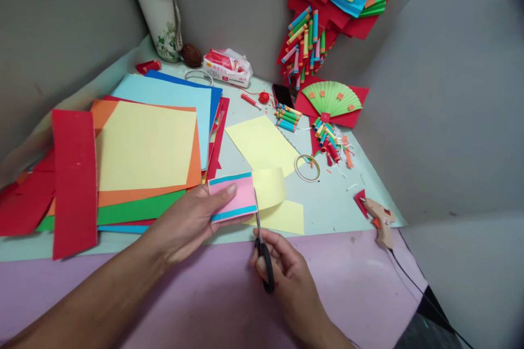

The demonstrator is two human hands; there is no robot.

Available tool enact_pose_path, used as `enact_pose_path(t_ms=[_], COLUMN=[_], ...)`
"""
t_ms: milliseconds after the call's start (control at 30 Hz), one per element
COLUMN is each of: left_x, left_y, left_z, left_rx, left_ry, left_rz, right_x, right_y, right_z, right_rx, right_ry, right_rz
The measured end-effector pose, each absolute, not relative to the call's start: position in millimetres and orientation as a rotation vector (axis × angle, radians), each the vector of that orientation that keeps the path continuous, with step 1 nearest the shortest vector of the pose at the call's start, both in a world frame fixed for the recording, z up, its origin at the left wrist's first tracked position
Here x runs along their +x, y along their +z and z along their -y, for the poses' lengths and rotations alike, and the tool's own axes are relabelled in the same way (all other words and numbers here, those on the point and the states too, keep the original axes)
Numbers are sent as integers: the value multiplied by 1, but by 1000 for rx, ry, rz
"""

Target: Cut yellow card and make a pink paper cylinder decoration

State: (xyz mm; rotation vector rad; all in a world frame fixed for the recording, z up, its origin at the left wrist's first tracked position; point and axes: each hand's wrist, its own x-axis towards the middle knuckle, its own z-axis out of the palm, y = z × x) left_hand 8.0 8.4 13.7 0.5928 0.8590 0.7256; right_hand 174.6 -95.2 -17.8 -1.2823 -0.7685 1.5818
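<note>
My left hand [200, 210] grips a pink paper piece [239, 197] with blue strips along its top and bottom edges, thumb on top. Behind it a yellow paper strip [270, 188] sticks out to the right and curls. In my right hand [286, 267] is a pair of scissors [265, 262] with black handles. Their blades point away from me and lie along the right edge of the pink piece, across the yellow strip. Under the strip, yellow paper sheets [257, 142] rest on the table.
Stacked coloured sheets [147, 147] lie at left, beside a red card [75, 185]. A tape roll [307, 168] and small rolled paper tubes [287, 118] are right of centre. A glue gun [380, 221] with a cord sits at the right edge. A white cup [158, 16] stands behind.
</note>
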Motion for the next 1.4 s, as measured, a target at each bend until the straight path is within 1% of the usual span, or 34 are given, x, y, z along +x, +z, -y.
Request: enact_pose_path(t_ms=[233, 867, 1400], left_x=[9, 10, 10], left_y=[21, 23, 22], left_z=[-8, -6, -7], left_rx=[615, 616, 606], left_ry=[735, 718, 721], left_rz=[-830, -801, -809], right_x=[173, 173, 172], right_y=[-13, -5, -16], right_z=[94, 87, 88], right_rx=[-1309, -1325, -1258], right_ry=[1572, 1568, 1544], right_rz=[755, 788, 801])
